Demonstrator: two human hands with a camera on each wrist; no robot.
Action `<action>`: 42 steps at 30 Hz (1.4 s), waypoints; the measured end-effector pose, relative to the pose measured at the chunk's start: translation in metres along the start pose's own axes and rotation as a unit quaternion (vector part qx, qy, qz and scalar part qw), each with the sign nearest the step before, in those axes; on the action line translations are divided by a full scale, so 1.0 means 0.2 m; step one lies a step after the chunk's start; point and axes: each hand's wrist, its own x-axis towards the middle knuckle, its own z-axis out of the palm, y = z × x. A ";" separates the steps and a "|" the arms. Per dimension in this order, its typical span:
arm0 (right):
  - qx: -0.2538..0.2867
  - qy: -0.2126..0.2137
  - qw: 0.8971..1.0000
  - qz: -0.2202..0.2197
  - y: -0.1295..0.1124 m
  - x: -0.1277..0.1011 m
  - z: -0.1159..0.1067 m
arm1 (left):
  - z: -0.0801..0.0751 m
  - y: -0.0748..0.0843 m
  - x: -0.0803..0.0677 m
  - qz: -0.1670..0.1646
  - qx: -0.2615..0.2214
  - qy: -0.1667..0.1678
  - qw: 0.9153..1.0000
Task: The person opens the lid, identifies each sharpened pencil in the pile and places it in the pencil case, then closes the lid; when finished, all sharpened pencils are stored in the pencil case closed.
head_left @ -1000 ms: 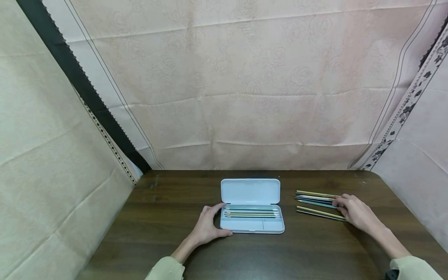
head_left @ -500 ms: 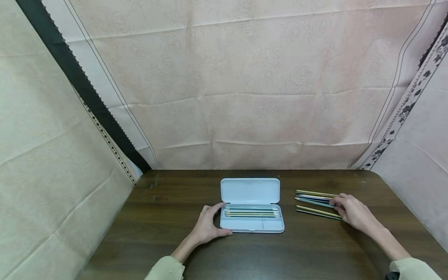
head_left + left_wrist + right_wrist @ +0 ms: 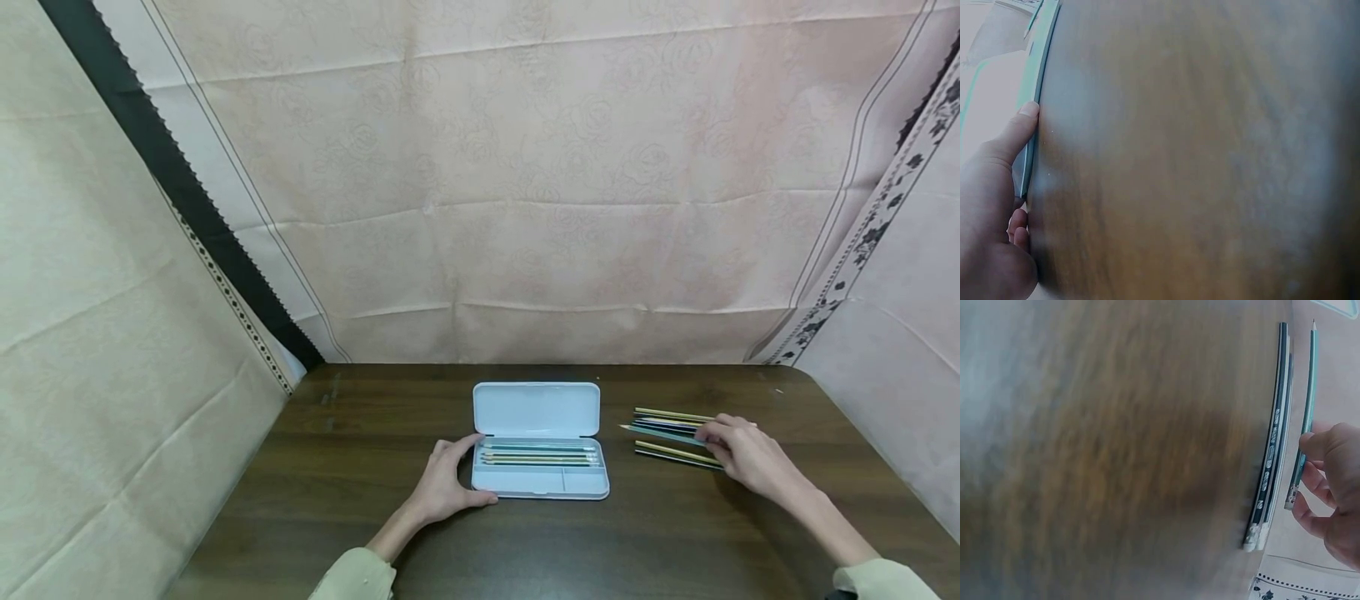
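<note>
An open light-blue pencil case (image 3: 517, 485) lies on the table with its lid (image 3: 536, 408) folded back; several pencils (image 3: 536, 458) lie lengthwise in it. My left hand (image 3: 442, 487) holds the case's left end, thumb at the near corner and index finger at the far one. In the left wrist view the thumb (image 3: 1022, 125) presses the case's near side. My right hand (image 3: 750, 457) pinches a teal pencil (image 3: 1311, 381) near its eraser end. Its sharpened tip points left, toward the case, over other loose pencils.
Several loose pencils (image 3: 663, 412), yellow and dark, lie under and behind the right hand. A yellow and a dark pencil (image 3: 671, 454) lie together nearer the front. A patterned cloth (image 3: 540, 250) hangs behind the wooden table (image 3: 555, 550).
My right hand has moved a little left, sliding the teal pencil leftward so its tip sticks out past the other pencils. The left hand and the case have stayed put.
</note>
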 end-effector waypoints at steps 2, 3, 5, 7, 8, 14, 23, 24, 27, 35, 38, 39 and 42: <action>-0.003 0.003 1.000 -0.004 -0.01 0.01 0.00 | 0.00 0.00 0.00 0.000 0.000 0.000 1.000; -0.001 0.004 1.000 -0.006 -0.02 0.01 0.00 | 0.00 0.00 0.00 -0.001 0.000 -0.001 1.000; 0.001 0.005 1.000 -0.008 -0.03 0.02 -0.01 | 0.00 0.00 0.00 -0.001 -0.001 -0.001 1.000; 0.005 0.006 1.000 -0.012 -0.05 0.03 -0.01 | 0.00 0.00 0.00 -0.001 -0.002 -0.001 1.000; 0.006 0.008 1.000 -0.014 -0.06 0.03 -0.01 | 0.00 0.00 0.00 -0.001 -0.002 -0.002 1.000; 0.010 0.024 0.999 -0.043 -0.11 0.06 -0.02 | 0.00 -0.01 0.00 -0.005 0.000 -0.005 1.000; 0.012 0.027 0.998 -0.058 -0.17 0.10 0.00 | 0.00 -0.01 0.00 -0.002 0.002 -0.004 1.000; 0.012 0.027 0.998 -0.060 -0.18 0.10 0.00 | 0.00 -0.01 0.00 -0.002 0.002 -0.004 1.000; 0.014 0.028 0.997 -0.066 -0.20 0.12 0.01 | 0.00 -0.01 0.00 0.000 0.002 -0.002 1.000; 0.030 0.011 0.997 -0.068 -0.26 0.16 0.05 | 0.00 -0.02 0.00 0.002 0.004 -0.002 1.000; 0.034 0.005 0.997 -0.068 -0.29 0.18 0.07 | 0.00 -0.01 0.00 0.002 0.003 -0.003 1.000; 0.035 0.002 0.997 -0.065 -0.30 0.19 0.08 | 0.00 -0.01 0.00 0.002 0.002 -0.003 1.000; 0.034 -0.007 0.998 -0.058 -0.33 0.21 0.10 | 0.00 -0.01 0.00 0.001 0.001 -0.004 1.000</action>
